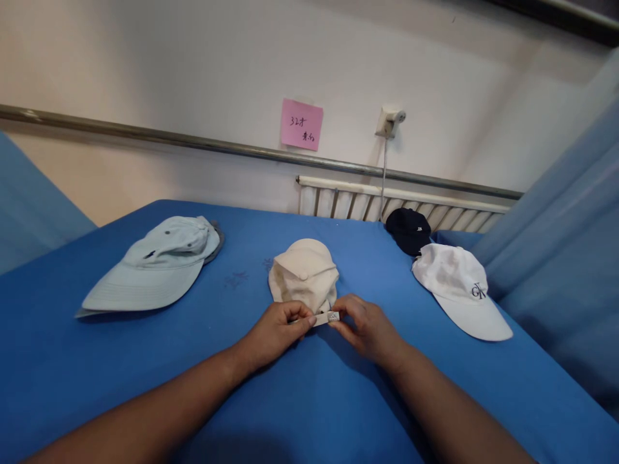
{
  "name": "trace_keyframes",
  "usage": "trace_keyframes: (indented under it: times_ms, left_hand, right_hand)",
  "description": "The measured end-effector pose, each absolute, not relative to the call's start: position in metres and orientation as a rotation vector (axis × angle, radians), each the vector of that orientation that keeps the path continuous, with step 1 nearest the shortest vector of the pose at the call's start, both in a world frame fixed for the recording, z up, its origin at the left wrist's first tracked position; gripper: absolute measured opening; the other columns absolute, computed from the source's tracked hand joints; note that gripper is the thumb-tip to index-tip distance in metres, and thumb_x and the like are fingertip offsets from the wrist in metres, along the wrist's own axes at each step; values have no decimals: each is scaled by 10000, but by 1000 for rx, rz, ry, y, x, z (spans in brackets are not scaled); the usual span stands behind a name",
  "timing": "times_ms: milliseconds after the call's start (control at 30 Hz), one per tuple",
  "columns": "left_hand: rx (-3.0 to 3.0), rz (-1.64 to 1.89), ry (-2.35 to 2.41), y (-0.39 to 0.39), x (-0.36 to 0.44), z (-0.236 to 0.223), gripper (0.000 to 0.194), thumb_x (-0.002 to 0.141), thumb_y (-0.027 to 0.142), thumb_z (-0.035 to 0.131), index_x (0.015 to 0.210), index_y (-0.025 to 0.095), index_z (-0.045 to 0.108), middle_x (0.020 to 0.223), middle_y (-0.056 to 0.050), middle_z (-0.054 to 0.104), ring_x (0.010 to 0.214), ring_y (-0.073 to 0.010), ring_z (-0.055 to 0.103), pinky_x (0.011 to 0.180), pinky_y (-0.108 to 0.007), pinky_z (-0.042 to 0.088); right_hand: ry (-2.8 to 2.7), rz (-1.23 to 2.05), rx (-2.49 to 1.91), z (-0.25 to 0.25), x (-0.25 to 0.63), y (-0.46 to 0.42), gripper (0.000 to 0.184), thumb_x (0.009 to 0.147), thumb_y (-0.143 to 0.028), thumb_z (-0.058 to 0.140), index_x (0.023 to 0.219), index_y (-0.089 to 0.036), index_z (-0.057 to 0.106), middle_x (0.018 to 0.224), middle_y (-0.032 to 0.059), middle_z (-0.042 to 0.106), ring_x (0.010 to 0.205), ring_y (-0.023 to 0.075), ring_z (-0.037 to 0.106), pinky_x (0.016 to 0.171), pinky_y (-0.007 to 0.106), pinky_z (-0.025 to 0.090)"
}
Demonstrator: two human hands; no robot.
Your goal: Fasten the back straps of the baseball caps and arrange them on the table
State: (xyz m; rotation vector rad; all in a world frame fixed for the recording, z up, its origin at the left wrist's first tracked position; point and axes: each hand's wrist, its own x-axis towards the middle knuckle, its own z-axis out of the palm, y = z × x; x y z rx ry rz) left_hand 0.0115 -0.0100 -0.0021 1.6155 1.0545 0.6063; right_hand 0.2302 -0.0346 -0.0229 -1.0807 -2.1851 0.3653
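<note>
A beige baseball cap (305, 274) lies in the middle of the blue-covered table (232, 380), its back strap facing me. My left hand (280, 325) pinches the strap (321, 319) between thumb and fingers at its left part. At the strap's right end, by a small metal buckle (333, 316), my right hand (365, 325) closes its thumb and fingers. Both hands are just above the cloth, close together at the near side of the cap.
Light blue-green caps (155, 267) lie stacked at the left. To the right are a white cap (457, 287) and a black cap (406, 225) behind it. A radiator (348, 200) and a metal rail (217, 147) run along the wall. Blue curtains (565, 258) hang at both sides.
</note>
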Motion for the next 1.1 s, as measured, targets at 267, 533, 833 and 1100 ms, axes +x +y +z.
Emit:
trace_keyframes:
  times_ms: [267, 533, 833, 1100]
  left_hand:
    - [1701, 645, 1047, -17, 13, 2, 257, 832, 400, 559, 734, 169, 614, 558, 43, 537, 523, -104, 451, 522, -221, 348]
    - [2103, 761, 1075, -27, 11, 7, 158, 894, 297, 520, 948, 204, 636, 850, 3, 683, 760, -152, 610, 715, -259, 435]
    - [2189, 810, 1080, -27, 10, -1, 116, 915, 267, 516, 923, 219, 621, 856, 23, 680, 771, -138, 625, 728, -255, 453]
    - [2273, 816, 1083, -31, 11, 1, 134, 929, 302, 514, 963, 224, 618, 887, 7, 681, 812, -154, 630, 763, -284, 464]
  right_hand:
    - [-2176, 365, -1088, -23, 225, -37, 140, 890, -226, 578, 1028, -221, 554, 914, 58, 633, 813, 195, 599, 716, 310, 455]
    - [-2140, 353, -1060, -21, 225, -39, 137, 886, -216, 583, 1016, -213, 542, 869, 42, 613, 772, 174, 584, 686, 283, 449]
    - [-2135, 307, -1010, -22, 220, -40, 133, 883, -183, 582, 1008, -198, 542, 845, 30, 607, 751, 161, 586, 666, 268, 458]
    - [-2116, 297, -969, -22, 218, -41, 134, 890, -186, 575, 1019, -206, 546, 863, 38, 629, 767, 165, 603, 673, 272, 479]
